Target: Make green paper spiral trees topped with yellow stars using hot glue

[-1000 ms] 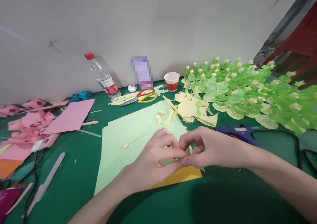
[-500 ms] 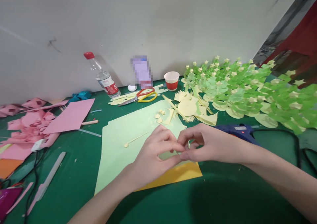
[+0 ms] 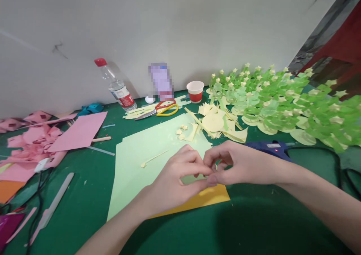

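My left hand [image 3: 183, 176] and my right hand [image 3: 225, 163] meet fingertip to fingertip over the lower right of a light green paper sheet [image 3: 132, 195]. Both are closed in a pinch, and whatever lies between the fingertips is hidden. A thin pale yellow paper strip [image 3: 155, 158], knotted at one end, rests on the sheet left of my hands. Beyond my hands lie several small folded paper stars [image 3: 182, 132]. Orange-yellow paper [image 3: 203, 199] shows beneath the green sheet.
A blue glue gun [image 3: 267, 149] with a lit red light lies beside my right wrist. Yellow paper scraps [image 3: 213, 122], scissors [image 3: 158, 111], a paper cup [image 3: 195, 92] and a water bottle [image 3: 120, 89] stand behind. Paper plants [image 3: 270, 97] fill the back right; pink paper [image 3: 81, 132] lies left.
My two hands, still pinched together, have shifted very slightly to the right. The things on the table stay in place.
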`<state>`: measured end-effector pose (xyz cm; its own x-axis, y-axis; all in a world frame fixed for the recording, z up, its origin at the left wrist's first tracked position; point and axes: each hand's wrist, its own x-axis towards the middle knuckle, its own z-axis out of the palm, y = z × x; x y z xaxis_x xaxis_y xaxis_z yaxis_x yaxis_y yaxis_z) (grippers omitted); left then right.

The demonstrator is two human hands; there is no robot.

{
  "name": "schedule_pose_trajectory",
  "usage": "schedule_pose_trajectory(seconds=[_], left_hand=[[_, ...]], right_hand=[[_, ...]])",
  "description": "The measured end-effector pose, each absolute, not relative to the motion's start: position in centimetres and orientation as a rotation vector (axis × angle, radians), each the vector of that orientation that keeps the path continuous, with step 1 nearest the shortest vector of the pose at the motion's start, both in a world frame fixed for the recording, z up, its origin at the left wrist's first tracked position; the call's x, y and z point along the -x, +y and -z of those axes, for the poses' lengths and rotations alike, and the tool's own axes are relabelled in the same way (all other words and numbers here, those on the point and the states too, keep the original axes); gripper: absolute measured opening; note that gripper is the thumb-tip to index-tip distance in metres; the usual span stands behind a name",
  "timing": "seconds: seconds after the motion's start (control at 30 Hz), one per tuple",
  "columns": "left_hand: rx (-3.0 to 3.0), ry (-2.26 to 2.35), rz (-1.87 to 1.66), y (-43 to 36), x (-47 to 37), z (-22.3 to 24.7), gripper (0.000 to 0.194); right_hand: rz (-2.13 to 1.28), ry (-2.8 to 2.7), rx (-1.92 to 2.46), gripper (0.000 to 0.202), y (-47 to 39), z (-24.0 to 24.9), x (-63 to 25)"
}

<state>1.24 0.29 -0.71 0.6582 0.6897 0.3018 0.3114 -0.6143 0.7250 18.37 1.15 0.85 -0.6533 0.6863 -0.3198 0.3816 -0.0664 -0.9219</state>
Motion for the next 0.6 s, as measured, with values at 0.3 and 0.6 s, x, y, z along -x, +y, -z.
schedule_pose_trajectory(seconds=[0.3, 0.6], left_hand=[[-2.163, 0.891, -0.898, 0.18, -1.42, 1.32, 0.022], [-2.202, 0.712, -0.76, 0.23, -1.12, 0.79, 0.011]], right_hand=[[-1.786, -1.936, 1.161, 0.01, 1.03, -0.86, -18.1], [-1.899, -1.965, 1.163, 0.015, 1.21, -1.18, -18.54]])
